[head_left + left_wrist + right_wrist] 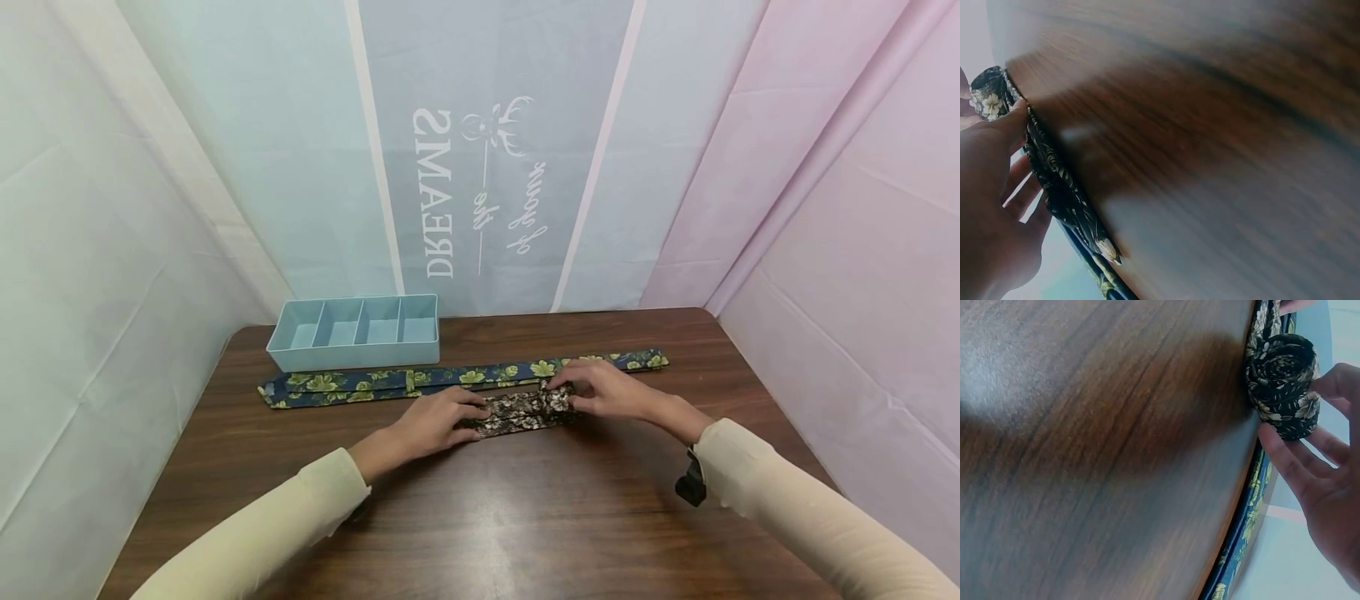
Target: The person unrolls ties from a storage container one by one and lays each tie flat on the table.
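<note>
A black necktie (513, 412) with pale flowers lies partly flat on the table, its right end wound into a roll (1285, 394). My right hand (611, 392) grips this roll between thumb and fingers; the coiled layers show in the right wrist view. On the flat part rests my left hand (427, 423), fingers spread and pressing the cloth, with the strip running on beneath it in the left wrist view. Just behind, a navy necktie (322, 385) with yellow-green flowers stretches lengthwise across the table. The left hand partly hides the black necktie's left end.
A light blue box (352, 357) with several compartments stands at the table's back left, behind the navy necktie. The brown wooden table (480, 517) reaches back to a printed cloth curtain (495, 50). White cloth hangs along both sides.
</note>
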`<action>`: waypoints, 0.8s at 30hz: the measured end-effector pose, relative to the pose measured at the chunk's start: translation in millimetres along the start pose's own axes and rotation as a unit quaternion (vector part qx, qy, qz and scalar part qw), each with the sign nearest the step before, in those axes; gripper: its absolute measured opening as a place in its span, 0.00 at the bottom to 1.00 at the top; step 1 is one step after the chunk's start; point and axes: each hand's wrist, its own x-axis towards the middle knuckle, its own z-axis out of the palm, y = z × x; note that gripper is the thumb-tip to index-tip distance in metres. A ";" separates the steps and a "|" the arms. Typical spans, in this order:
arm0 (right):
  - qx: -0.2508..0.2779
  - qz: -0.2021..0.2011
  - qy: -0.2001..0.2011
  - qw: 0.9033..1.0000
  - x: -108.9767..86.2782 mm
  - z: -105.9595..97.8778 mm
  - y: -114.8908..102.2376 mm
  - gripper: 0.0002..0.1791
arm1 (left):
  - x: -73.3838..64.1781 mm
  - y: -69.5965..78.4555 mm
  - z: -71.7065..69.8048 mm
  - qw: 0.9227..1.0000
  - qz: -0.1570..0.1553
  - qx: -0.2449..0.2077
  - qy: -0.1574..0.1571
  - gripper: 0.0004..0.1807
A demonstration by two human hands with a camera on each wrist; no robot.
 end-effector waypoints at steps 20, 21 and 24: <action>-0.031 0.024 0.061 0.997 3.2 12.1 0.6 0.09 | -18.5 -12.3 -7.9 1.000 0.020 -0.005 0.005 0.21; -0.029 0.029 0.057 0.998 2.8 11.4 0.0 0.09 | -19.2 -12.7 -8.5 1.000 0.021 -0.007 0.006 0.21; -0.027 0.045 0.048 0.997 1.4 9.6 -1.1 0.10 | -20.9 -13.3 -10.5 1.000 0.018 -0.010 0.003 0.21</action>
